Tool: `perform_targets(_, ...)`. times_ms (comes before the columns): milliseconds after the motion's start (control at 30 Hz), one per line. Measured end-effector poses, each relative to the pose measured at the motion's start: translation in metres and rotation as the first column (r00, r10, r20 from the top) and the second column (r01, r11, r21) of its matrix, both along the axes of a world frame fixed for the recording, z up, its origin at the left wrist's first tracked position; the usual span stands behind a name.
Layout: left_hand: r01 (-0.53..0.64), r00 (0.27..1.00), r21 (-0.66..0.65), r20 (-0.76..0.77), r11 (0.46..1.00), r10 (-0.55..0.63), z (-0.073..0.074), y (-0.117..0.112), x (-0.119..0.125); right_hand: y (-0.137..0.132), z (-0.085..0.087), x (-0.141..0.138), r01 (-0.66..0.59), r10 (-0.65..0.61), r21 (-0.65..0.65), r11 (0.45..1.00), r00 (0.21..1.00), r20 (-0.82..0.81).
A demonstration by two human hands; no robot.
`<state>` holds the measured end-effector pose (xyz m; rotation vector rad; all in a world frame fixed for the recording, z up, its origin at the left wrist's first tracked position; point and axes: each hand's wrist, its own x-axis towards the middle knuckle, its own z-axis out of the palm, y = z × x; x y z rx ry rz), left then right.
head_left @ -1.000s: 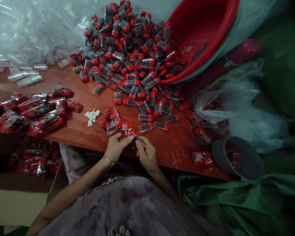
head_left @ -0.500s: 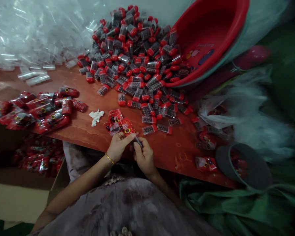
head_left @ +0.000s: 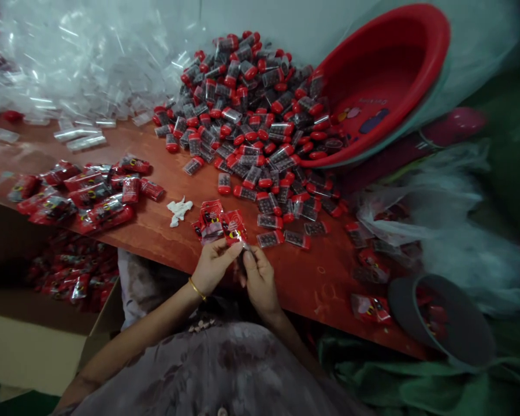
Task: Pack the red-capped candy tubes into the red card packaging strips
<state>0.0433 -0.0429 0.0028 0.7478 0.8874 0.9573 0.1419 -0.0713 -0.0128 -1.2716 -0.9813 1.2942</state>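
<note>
Through the head camera I have both hands just below the middle of the frame, close together over the near edge of the reddish surface (head_left: pixel 303 283). The fingers of the left hand (head_left: pixel 213 268) are clamped on the lower end of a red printed packet (head_left: pixel 234 224), which points up and away from me. The fingers of the right hand (head_left: pixel 260 282) are closed on a small dark piece (head_left: pixel 242 261) right by that end; the thumbs hide so much that I cannot tell whether it is inside the packet. Just left of the held packet I see more flat red packets (head_left: pixel 211 215), and beyond them a crumpled white scrap (head_left: pixel 179 210). At upper centre lies a big heap of clear containers with red ends (head_left: pixel 242 124), spreading to the tilted red basin (head_left: pixel 387 60) at upper right; a few containers lie just beyond the right hand. At left I have a cluster of plump red packets (head_left: pixel 97 193), with clear tubes (head_left: pixel 83 140) further up. Below the surface's edge, lower left, a box (head_left: pixel 34 341) holds many more red packets. At lower right stands a grey tub (head_left: pixel 457 326) with red items in it.
</note>
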Motion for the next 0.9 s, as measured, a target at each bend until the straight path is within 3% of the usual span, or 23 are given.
perform_targets(133, -0.020, 0.999, -0.024, 0.024, 1.000, 0.020, -0.003, 0.002, -0.004, 0.006, 0.001, -0.005, 0.019, -0.018, -0.023, 1.000, 0.999, 0.036)
perform_targets(333, -0.248, 0.968, -0.079, 0.004, 0.965, 0.249, 0.003, 0.012, -0.014, 0.008, -0.002, -0.009, -0.140, 0.139, 0.004, 0.990, 0.985, 0.106)
perform_targets(433, -0.182, 0.983, -0.125, 0.010, 0.975, 0.185, 0.000, 0.012, -0.015, 0.006, -0.003, -0.013, -0.107, 0.111, -0.046, 0.993, 0.991, 0.078)
perform_targets(600, -0.002, 1.000, -0.171, -0.006, 0.985, 0.001, -0.003, 0.004, -0.018, 0.006, -0.003, -0.026, -0.077, 0.067, -0.084, 0.994, 0.991, -0.114)
perform_targets(800, -0.116, 0.991, -0.088, 0.054, 0.989, 0.121, 0.001, 0.006, -0.026, 0.009, -0.002, -0.021, -0.210, 0.206, 0.007, 0.978, 0.954, -0.218)
perform_targets(900, -0.165, 0.985, -0.078, 0.032, 0.983, 0.168, -0.001, 0.007, -0.027, 0.004, -0.003, -0.016, -0.242, 0.239, 0.001, 0.970, 0.956, -0.171)
